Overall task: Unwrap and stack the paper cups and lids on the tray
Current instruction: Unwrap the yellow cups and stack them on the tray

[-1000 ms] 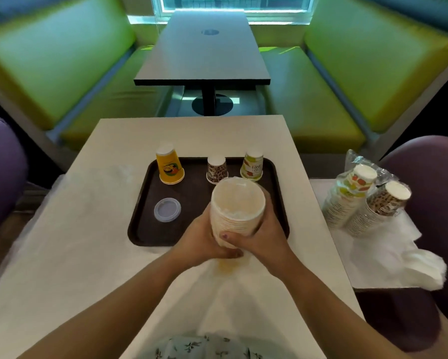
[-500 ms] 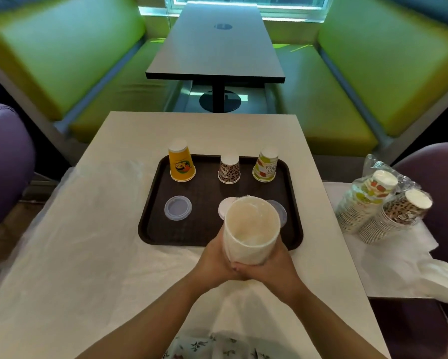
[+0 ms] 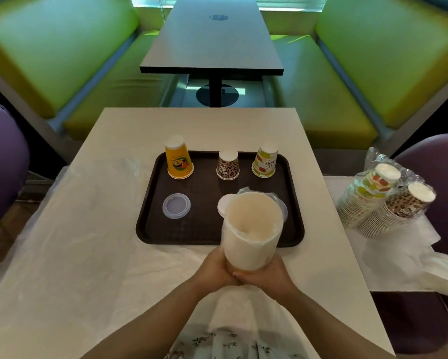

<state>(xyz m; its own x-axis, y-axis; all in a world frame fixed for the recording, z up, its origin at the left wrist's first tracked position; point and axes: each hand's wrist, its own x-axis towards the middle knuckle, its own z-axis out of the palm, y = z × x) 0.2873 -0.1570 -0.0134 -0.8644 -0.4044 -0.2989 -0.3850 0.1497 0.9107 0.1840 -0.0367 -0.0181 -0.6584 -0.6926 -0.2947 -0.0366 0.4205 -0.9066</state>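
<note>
Both hands, left hand (image 3: 213, 268) and right hand (image 3: 265, 274), grip the bottom of a plastic-wrapped stack of white lids (image 3: 251, 229), held up over the near right edge of the tray (image 3: 150, 224). Three upturned cups stand along the tray's far side, with single lids nearer. Two wrapped cup stacks (image 3: 383, 200) wait far right, so most of the unwrapping seems left.

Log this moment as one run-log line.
left hand: grips wrapped stack base | right hand: grips same | stack: held above tray near edge, wrap on | tray: three inverted cups, lids
</note>
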